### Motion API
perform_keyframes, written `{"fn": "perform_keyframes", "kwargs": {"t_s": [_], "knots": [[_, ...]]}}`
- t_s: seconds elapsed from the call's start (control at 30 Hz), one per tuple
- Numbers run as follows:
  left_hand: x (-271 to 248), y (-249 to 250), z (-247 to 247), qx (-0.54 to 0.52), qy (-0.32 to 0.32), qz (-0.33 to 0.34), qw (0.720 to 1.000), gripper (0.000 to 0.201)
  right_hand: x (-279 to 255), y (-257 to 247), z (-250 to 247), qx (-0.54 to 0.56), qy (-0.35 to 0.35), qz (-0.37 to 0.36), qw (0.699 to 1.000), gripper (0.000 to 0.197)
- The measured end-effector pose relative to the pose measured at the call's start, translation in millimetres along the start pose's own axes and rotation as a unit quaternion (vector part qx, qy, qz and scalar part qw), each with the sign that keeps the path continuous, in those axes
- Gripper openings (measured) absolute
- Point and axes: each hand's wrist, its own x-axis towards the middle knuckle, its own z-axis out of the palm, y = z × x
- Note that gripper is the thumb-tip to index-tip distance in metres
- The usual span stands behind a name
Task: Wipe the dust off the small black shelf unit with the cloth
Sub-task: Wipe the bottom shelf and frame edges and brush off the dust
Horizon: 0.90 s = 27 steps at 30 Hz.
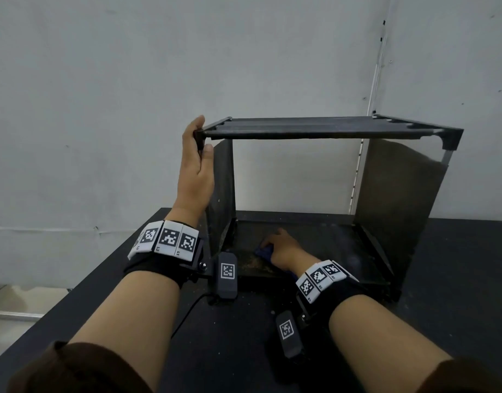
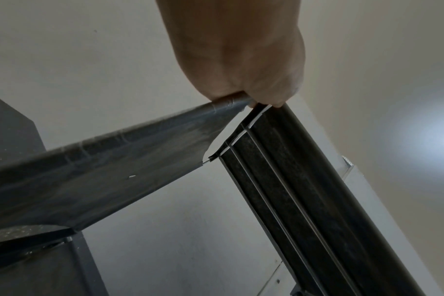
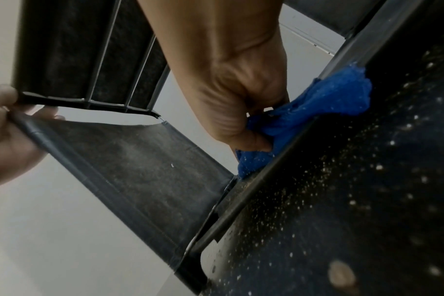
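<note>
Two hands work the shelf unit (image 1: 315, 129): the left hand (image 1: 196, 165) grasps its top front-left corner, the right hand (image 1: 284, 248) clutches the blue cloth (image 3: 317, 108) on its dusty bottom shelf.

The front of the shelf unit (image 1: 315, 131) is standing open, so room is being left between its side panels (image 1: 397, 194). That room is being filled low down by the right hand (image 1: 286, 248) and cloth (image 1: 265, 251). The back is perhaps open too.

Dark brown sleeves (image 1: 82, 367) pushed up; black wristbands (image 1: 156, 268) carrying white square-code tags (image 1: 168, 237) and small black boxes (image 1: 227, 275).
</note>
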Motion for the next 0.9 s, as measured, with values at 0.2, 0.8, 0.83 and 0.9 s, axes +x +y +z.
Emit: {"fn": "perform_keyframes", "kwargs": {"t_s": [0.2, 0.8, 0.83, 0.9], "knots": [[1, 1, -4, -0.058, -0.042, -0.037, 0.997, 0.055, 4, -13, 14, -0.042, -0.027, -0.015, 0.999, 0.029], [1, 2, -4, -0.073, -0.058, -0.041, 0.995, 0.062, -2, -36, -10, 0.342, -0.059, 0.020, 0.938, 0.035], [1, 2, -4, -0.073, -0.059, -0.041, 0.995, 0.062, -3, -38, -9, 0.291, -0.041, 0.018, 0.956, 0.027], [1, 2, -4, -0.076, -0.060, -0.040, 0.995, 0.062, -2, -40, -2, 0.145, -0.059, 0.010, 0.988, 0.028]]}}
